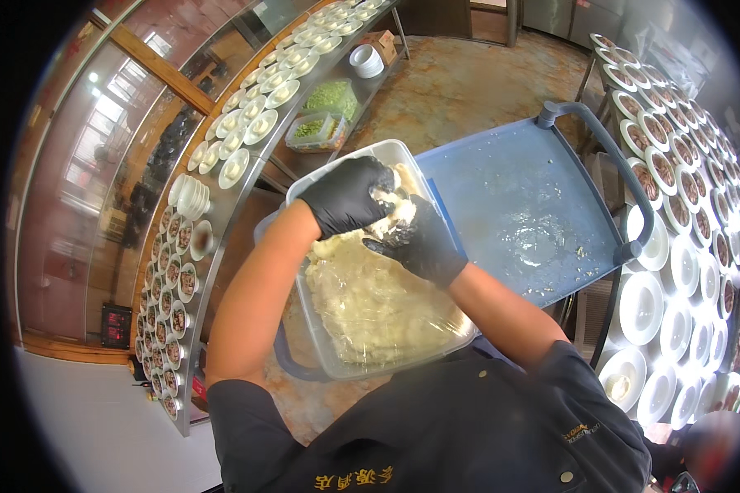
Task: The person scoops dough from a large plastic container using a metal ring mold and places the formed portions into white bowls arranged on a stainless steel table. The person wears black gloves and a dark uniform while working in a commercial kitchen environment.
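Both my hands wear black gloves and meet over a translucent plastic tub [313, 346]. The tub holds pale yellowish mash [339, 308], its near part under clear cling film [401, 320]. My left hand [351, 194] curls over a lump of the mash [401, 212] at the tub's far end. From the other side, my right hand [422, 240] cups the same lump, thumb pointing left. Mash sticks to the fingers of both gloves. Part of the lump is hidden between the hands.
A blue utility cart [487, 185] with a raised handle [616, 160] adjoins the tub. On the left, a steel counter [222, 228] carries small plates of pale food and filled bowls; green food tubs [330, 101] sit below. White plates [641, 308] crowd the right table. A person [715, 450] is partly visible lower right.
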{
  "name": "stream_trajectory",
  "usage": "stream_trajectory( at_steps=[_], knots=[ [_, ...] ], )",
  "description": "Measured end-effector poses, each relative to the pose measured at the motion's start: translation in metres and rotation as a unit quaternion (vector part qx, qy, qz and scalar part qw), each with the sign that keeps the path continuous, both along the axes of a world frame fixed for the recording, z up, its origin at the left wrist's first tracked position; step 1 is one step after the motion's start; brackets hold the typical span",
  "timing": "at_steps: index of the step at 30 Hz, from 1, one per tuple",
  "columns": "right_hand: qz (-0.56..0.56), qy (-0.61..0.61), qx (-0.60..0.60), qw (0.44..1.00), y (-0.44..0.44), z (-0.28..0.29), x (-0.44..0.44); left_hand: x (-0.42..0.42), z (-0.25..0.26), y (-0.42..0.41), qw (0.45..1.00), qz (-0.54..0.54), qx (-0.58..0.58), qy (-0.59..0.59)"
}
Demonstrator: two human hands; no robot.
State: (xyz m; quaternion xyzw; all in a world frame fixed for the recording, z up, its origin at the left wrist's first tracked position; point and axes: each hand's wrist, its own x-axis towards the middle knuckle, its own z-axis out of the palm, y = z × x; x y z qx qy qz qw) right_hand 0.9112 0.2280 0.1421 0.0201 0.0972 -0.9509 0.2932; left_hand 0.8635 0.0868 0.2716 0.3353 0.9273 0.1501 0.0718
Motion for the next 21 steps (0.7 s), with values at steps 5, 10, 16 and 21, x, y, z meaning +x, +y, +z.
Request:
stream_trajectory(
  at_steps=[5,10,16,21],
  knots=[
    [-0.088,0.124,0.179,0.972,-0.010,-0.010,-0.002,0.005,-0.007,0.003,0.995,-0.014,-0.060,-0.078],
    [-0.206,0.298,0.286,0.887,-0.025,-0.028,-0.014,0.012,0.019,-0.032,0.955,0.088,0.282,-0.018],
    [-0.039,-0.046,-0.001,0.998,-0.028,-0.005,-0.004,0.018,-0.091,-0.056,0.923,0.178,0.339,0.035],
    [-0.077,0.002,0.118,0.990,-0.046,-0.033,-0.020,0.025,-0.099,-0.008,0.919,0.195,0.323,0.117]
  ],
)
